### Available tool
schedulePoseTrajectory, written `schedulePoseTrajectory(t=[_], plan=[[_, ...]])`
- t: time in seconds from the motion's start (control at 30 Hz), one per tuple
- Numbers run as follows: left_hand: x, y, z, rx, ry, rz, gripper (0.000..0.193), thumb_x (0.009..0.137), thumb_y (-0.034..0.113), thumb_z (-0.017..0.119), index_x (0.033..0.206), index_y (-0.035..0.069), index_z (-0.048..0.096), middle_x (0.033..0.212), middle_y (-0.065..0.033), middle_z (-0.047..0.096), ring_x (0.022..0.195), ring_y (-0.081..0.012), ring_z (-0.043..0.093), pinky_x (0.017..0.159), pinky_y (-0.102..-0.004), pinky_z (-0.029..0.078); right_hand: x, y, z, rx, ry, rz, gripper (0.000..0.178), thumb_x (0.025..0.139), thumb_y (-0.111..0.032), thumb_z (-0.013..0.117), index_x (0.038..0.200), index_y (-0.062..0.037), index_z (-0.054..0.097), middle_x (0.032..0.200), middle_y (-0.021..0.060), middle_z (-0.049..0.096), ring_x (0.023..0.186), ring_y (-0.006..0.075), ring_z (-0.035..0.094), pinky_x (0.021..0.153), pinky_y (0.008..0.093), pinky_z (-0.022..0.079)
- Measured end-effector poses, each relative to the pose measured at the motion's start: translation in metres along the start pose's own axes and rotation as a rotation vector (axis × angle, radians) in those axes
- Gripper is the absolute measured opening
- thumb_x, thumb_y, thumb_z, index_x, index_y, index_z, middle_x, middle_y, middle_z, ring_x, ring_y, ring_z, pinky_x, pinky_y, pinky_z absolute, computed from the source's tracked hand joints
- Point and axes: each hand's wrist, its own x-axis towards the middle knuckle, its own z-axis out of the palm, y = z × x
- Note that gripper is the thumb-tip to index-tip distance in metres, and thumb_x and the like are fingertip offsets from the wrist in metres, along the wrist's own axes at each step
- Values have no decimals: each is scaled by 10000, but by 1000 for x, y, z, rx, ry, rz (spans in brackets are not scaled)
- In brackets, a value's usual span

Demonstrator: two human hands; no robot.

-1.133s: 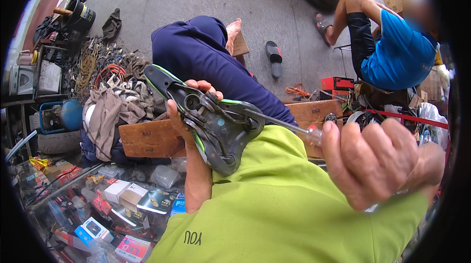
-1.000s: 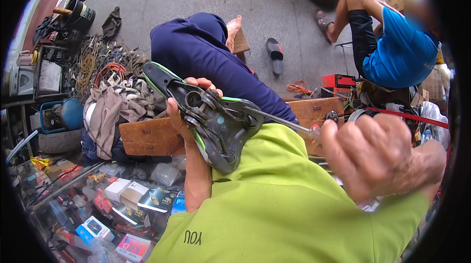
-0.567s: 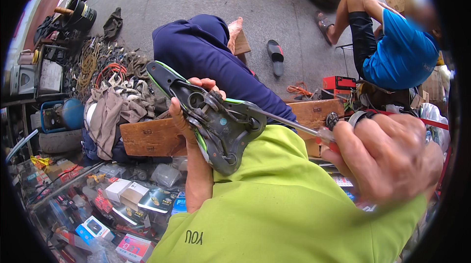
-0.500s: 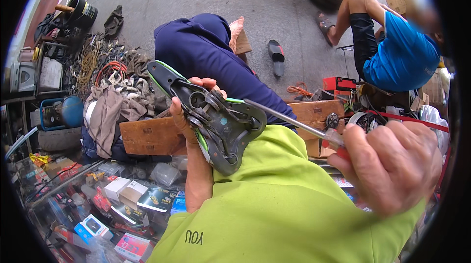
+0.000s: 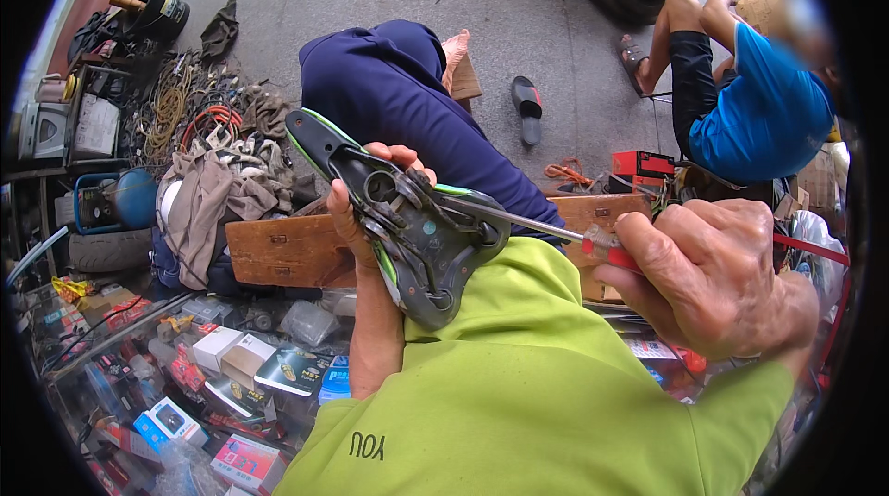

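Observation:
My left hand (image 5: 344, 218) is wrapped round the edge of a black plastic part (image 5: 428, 229) with three arms and bright green edging. Brackets and a round hole show on the side facing me, and the part leans against my green shirt. In my closed right hand (image 5: 708, 274) is a screwdriver (image 5: 537, 224) with a long metal shaft and a red-and-clear handle. Its shaft reaches left over the part's right arm; whether the tip sits in a screw or a slot is too small to tell.
Below left, a glass-topped counter (image 5: 306, 426) holds many small boxes and packets. A wooden bench or box (image 5: 287, 251) stands behind my left forearm. Cables and cloths (image 5: 218, 204) lie heaped at left. A person in a blue shirt (image 5: 755, 116) sits at upper right, near a slipper (image 5: 528, 112).
My right hand has moved left with the screwdriver, and the shaft now extends further over the black plastic part. My left hand keeps its hold.

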Motion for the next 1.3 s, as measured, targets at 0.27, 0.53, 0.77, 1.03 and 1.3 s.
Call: schedulePoseTrajectory(t=[0.27, 0.53, 0.77, 1.03, 1.3], plan=[[1, -2, 1, 4, 1, 11, 648, 886, 592, 658, 1227, 48, 574, 1168, -162, 644, 993, -268, 637, 899, -427, 523, -1, 3, -1, -42, -75, -3, 404, 763, -230, 832, 1018, 29, 657, 612, 15, 455, 473, 139, 492, 412, 334, 320], [-1, -1, 10, 153, 95, 21, 633, 933, 567, 611, 1264, 30, 559, 1199, -154, 632, 1015, -270, 611, 910, -426, 458, 26, 16, -14, -110, -70, -119, 369, 683, -162, 847, 983, -16, 688, 667, 36, 490, 521, 140, 519, 411, 331, 322], [7, 2, 19, 155, 106, 19, 612, 963, 558, 565, 1242, 13, 576, 1199, -162, 636, 1021, -279, 616, 911, -433, 456, 35, 18, -29, -65, -22, -75, 426, 681, -250, 871, 1008, -33, 708, 675, 29, 534, 548, 155, 554, 524, 326, 376], [64, 5, 102, -116, 81, -221, 648, 932, 574, 587, 1193, -19, 613, 1017, -155, 700, 987, -338, 701, 846, -478, 601, 65, 36, -29, 347, 831, 173, 449, 1020, -432, 566, 1081, -4, 690, 823, 90, 684, 673, 121, 643, 581, 246, 500], [85, -26, 64, 335, 8, -230, 499, 970, 336, 619, 1320, -6, 523, 978, -130, 710, 777, -132, 693, 736, -267, 593, 90, 68, 58, 1060, 1427, 341, 438, 1078, -375, 484, 786, -53, 541, 645, 71, 583, 488, 118, 538, 467, 273, 447]])
